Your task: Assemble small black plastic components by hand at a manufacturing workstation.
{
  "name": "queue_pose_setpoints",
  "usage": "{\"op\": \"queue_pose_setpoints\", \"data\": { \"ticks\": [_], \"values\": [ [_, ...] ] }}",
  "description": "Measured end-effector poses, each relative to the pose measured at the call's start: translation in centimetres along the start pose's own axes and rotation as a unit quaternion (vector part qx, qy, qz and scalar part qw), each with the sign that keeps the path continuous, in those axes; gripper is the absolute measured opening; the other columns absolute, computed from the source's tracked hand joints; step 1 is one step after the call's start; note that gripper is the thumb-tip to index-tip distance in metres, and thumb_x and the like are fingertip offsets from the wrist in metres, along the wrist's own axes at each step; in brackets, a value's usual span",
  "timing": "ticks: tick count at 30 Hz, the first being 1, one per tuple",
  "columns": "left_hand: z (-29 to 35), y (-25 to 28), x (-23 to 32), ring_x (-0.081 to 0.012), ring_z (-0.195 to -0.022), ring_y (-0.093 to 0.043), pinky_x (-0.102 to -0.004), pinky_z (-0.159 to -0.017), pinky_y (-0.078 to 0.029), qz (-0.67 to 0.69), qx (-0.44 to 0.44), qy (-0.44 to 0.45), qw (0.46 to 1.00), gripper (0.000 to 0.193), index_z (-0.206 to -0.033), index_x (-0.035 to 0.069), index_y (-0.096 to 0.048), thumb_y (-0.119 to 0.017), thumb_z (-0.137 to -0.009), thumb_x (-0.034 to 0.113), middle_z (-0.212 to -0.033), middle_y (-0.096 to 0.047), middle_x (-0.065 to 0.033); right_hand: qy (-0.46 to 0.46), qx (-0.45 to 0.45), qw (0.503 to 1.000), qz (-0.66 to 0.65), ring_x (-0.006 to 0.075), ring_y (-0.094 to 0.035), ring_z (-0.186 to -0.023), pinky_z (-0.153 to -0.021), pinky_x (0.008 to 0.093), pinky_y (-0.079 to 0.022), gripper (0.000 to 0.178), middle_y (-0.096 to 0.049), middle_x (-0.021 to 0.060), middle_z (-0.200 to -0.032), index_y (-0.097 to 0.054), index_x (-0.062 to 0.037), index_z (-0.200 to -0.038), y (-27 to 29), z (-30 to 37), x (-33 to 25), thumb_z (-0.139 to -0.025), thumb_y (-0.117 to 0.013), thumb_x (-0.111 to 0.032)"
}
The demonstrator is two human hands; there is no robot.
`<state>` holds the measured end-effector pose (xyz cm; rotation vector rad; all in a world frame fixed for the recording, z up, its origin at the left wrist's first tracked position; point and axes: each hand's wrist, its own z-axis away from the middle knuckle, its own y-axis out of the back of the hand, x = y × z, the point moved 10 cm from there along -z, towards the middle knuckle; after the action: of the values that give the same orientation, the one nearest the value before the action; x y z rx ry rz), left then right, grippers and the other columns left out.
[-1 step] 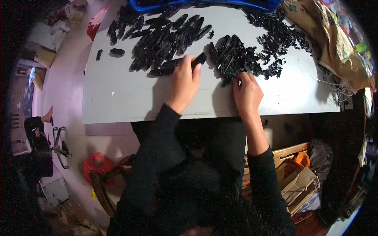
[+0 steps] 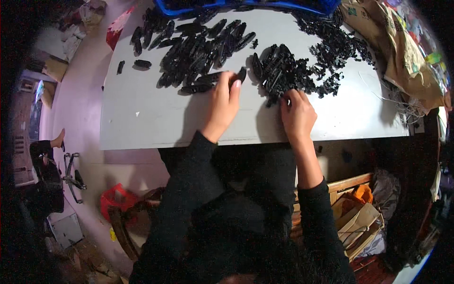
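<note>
My left hand (image 2: 222,108) is closed round a long, dark black plastic piece (image 2: 242,74), whose far end sticks out past the thumb and fingers. Beside that hand lies a heap of similar elongated black pieces (image 2: 189,59). My right hand (image 2: 299,117) has its fingertips pinched together at the near edge of a second pile of black pieces (image 2: 279,68), with small parts among them. Whatever sits in that pinch is too small and hidden to name. Both hands are over the white table (image 2: 156,116), near its front edge.
Tiny black parts (image 2: 336,52) are scattered at the far right, near a brown paper sack (image 2: 395,52) and tangled white string (image 2: 409,106). A blue tray (image 2: 246,8) stands at the back edge. Below right are flattened cardboard pieces (image 2: 362,225). Another person's leg (image 2: 45,161) shows far left.
The piece in my left hand has tilted slightly, and less of it shows beyond the fingers. My right hand stays at the pile's edge. The whole view has shifted a little.
</note>
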<state>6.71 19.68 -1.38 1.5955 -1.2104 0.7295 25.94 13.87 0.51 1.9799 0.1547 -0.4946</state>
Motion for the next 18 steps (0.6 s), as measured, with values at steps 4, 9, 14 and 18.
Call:
{"op": "queue_pose_setpoints", "data": {
  "ticks": [4,9,14,18],
  "values": [
    [3.5,-2.4,-0.5,-0.0078,-0.059,-0.043,-0.0226,-0.053,-0.037,0.276,-0.113,0.199,0.933,0.023,-0.113,0.006,-0.045,-0.038,-0.097,0.021,-0.083,-0.052,-0.0029,-0.022,0.031,0.992,-0.124,0.0191,-0.057,-0.054,-0.051,0.0319,-0.044,0.011,-0.063,0.0089,-0.075,-0.060,-0.0047,-0.084,1.5,0.7,1.5,-0.080,-0.063,-0.014],
    [5.5,-2.3,1.4,-0.0055,-0.064,-0.041,-0.0193,-0.053,-0.036,0.343,-0.154,0.240,0.895,0.032,-0.124,0.009,-0.039,-0.036,-0.097,0.026,-0.088,-0.051,-0.0023,-0.171,-0.205,0.770,-0.580,0.0027,-0.048,-0.051,-0.045,0.0156,-0.035,0.010,-0.060,0.0004,-0.069,-0.059,-0.0034,-0.081,-1.9,3.3,-2.3,-0.081,-0.064,-0.011],
    [6.3,-2.6,2.6,-0.0027,-0.077,-0.042,-0.0163,-0.062,-0.036,0.298,-0.195,0.223,0.907,0.042,-0.134,0.008,-0.033,-0.038,-0.097,0.028,-0.096,-0.049,0.0018,-0.182,-0.249,0.729,-0.612,-0.0002,-0.039,-0.048,-0.042,0.0149,-0.027,0.009,-0.053,-0.0046,-0.066,-0.058,-0.0041,-0.083,-3.0,4.6,-4.4,-0.083,-0.063,-0.011],
    [6.2,-2.1,4.5,-0.0048,-0.073,-0.042,-0.0186,-0.063,-0.039,0.269,-0.175,0.110,0.941,0.048,-0.138,0.003,-0.025,-0.043,-0.095,0.017,-0.097,-0.049,-0.0002,-0.177,-0.228,0.732,-0.617,-0.0012,-0.036,-0.049,-0.042,0.0153,-0.023,0.009,-0.051,-0.0061,-0.065,-0.056,-0.0044,-0.083,-2.4,4.9,-4.7,-0.084,-0.062,-0.012]
  ]
}}
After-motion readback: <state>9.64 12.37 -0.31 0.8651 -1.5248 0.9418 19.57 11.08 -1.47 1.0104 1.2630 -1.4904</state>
